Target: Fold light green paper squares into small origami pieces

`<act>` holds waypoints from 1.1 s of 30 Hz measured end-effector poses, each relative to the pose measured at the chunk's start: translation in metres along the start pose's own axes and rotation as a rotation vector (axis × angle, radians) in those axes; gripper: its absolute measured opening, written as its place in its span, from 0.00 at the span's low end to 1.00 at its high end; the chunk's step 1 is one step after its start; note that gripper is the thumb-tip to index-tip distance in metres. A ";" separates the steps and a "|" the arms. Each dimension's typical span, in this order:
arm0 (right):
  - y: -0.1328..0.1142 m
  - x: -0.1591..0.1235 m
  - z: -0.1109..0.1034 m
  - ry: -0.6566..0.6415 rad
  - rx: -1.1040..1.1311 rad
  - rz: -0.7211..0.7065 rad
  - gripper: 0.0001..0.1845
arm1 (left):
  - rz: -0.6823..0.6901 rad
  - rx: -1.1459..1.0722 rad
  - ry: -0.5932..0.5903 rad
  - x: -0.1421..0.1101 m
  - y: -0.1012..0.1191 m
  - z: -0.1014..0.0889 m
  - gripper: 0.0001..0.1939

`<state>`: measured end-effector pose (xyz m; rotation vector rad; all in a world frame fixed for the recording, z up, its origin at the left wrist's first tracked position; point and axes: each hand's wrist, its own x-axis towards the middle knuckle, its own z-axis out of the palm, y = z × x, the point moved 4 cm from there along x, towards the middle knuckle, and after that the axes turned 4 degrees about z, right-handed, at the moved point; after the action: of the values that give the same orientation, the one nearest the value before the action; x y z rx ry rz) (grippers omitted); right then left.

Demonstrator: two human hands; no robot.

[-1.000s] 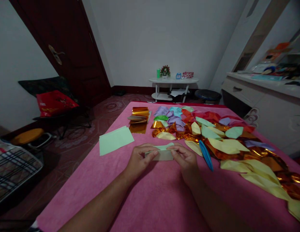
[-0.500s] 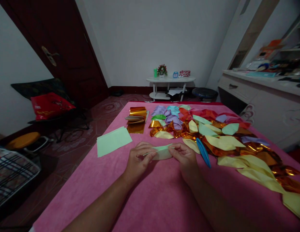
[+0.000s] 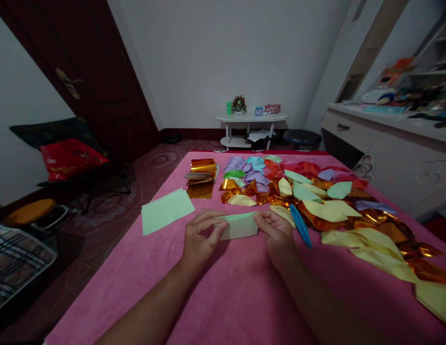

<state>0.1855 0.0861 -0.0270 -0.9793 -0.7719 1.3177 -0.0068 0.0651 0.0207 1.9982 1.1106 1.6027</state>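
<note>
Both hands hold a folded pale green paper (image 3: 238,226) just above the pink cloth (image 3: 223,292). My left hand (image 3: 199,238) pinches its left end with curled fingers. My right hand (image 3: 276,232) pinches its right end. A flat stack of light green sheets (image 3: 166,210) lies to the left of my left hand. A blue folded piece (image 3: 300,225) lies just right of my right hand.
Many folded paper shapes in yellow (image 3: 331,209), gold foil, purple, red and green spread across the right and far side. A gold foil sheet stack (image 3: 202,172) lies at the far left. A white side table (image 3: 251,125), dark door, chair and cabinet ring the room.
The green paper has been flattened into a neater rectangular fold between my hands. The view has tilted a little; the hands stay in the same place.
</note>
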 end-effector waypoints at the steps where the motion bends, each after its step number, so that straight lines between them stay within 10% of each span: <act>1: 0.000 0.000 0.000 0.006 0.005 -0.005 0.13 | 0.022 0.015 -0.001 0.000 0.001 0.000 0.05; 7: -0.004 -0.002 0.001 0.051 0.037 0.015 0.14 | 0.159 0.083 -0.017 -0.003 0.005 0.000 0.07; 33: -0.002 0.002 -0.002 0.097 0.127 0.011 0.13 | -0.078 -0.095 0.024 -0.002 -0.001 0.001 0.04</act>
<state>0.1884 0.0879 -0.0266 -0.9398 -0.6019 1.3029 -0.0067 0.0643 0.0185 1.8575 1.0859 1.6130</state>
